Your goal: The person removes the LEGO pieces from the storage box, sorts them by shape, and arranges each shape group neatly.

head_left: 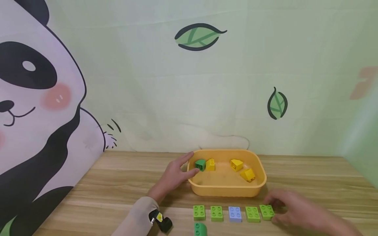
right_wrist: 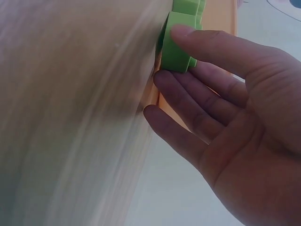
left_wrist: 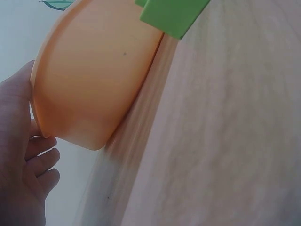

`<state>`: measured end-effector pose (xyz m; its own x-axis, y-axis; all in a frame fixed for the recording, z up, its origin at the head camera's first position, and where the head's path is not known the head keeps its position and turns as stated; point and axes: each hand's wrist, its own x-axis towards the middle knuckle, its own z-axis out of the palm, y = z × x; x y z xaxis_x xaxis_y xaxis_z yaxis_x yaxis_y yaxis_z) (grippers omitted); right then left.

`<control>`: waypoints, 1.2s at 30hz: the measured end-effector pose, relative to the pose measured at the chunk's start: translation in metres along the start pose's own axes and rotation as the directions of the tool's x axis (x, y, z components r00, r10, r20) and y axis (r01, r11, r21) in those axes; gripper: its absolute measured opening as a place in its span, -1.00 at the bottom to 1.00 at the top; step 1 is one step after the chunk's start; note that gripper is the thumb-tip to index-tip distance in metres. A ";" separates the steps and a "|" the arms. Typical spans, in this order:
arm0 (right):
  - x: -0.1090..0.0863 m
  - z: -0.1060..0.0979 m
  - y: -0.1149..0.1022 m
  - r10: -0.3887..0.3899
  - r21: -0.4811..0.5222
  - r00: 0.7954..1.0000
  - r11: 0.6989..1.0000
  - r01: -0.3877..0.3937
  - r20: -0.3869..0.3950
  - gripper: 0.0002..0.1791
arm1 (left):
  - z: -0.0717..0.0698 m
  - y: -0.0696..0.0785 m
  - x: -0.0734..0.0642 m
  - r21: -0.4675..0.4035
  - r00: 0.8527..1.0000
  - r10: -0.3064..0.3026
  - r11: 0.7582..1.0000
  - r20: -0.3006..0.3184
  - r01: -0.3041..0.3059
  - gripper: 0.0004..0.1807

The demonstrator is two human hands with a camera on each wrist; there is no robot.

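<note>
My left hand (head_left: 174, 173) holds the left end of an orange plastic basin (head_left: 227, 191), thumb over the rim and the other fingers on the outside. In the left wrist view its fingers (left_wrist: 43, 162) curl by the basin's end. On the right, my right hand (head_left: 290, 208) pinches a light green toy brick (head_left: 267, 212), the last in a row in front of the basin. The right wrist view shows the thumb (right_wrist: 181, 34) pressed on that brick's side, the other fingers behind and below it.
Left of that brick, the row holds light green bricks (head_left: 252, 214) and a blue brick (head_left: 235, 214). A darker green rounded brick (head_left: 200, 229) lies nearer. Inside the basin are a green piece (head_left: 200, 164) and several yellow pieces (head_left: 248, 174). A printed backdrop (head_left: 153, 98) stands behind the table.
</note>
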<state>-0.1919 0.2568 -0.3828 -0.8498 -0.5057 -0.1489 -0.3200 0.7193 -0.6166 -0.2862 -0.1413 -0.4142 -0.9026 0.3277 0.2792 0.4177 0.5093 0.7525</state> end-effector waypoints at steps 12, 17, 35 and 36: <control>0.002 -0.002 -0.004 0.020 0.011 1.000 1.000 -0.020 0.019 -0.59 | -0.002 -0.001 0.000 0.013 1.000 -0.009 1.000 -0.004 0.009 -0.14; -0.001 -0.004 -0.007 0.018 0.034 1.000 0.999 -0.018 0.007 -0.59 | -0.002 0.000 0.000 0.007 1.000 -0.018 1.000 -0.004 0.018 -0.15; -0.005 -0.019 -0.035 -0.195 -0.177 0.939 0.973 0.148 -0.285 -0.70 | -0.001 0.000 0.000 -0.007 1.000 -0.018 1.000 0.008 0.018 -0.14; -0.004 -0.019 -0.038 -0.204 -0.186 0.933 0.971 0.153 -0.297 -0.71 | 0.000 0.000 0.000 -0.006 1.000 -0.019 1.000 0.008 0.019 -0.14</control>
<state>-0.1844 0.2407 -0.3440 -0.8518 -0.4770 0.2166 -0.5186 0.7094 -0.4774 -0.2858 -0.1418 -0.4140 -0.9094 0.3247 0.2599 0.3998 0.5103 0.7615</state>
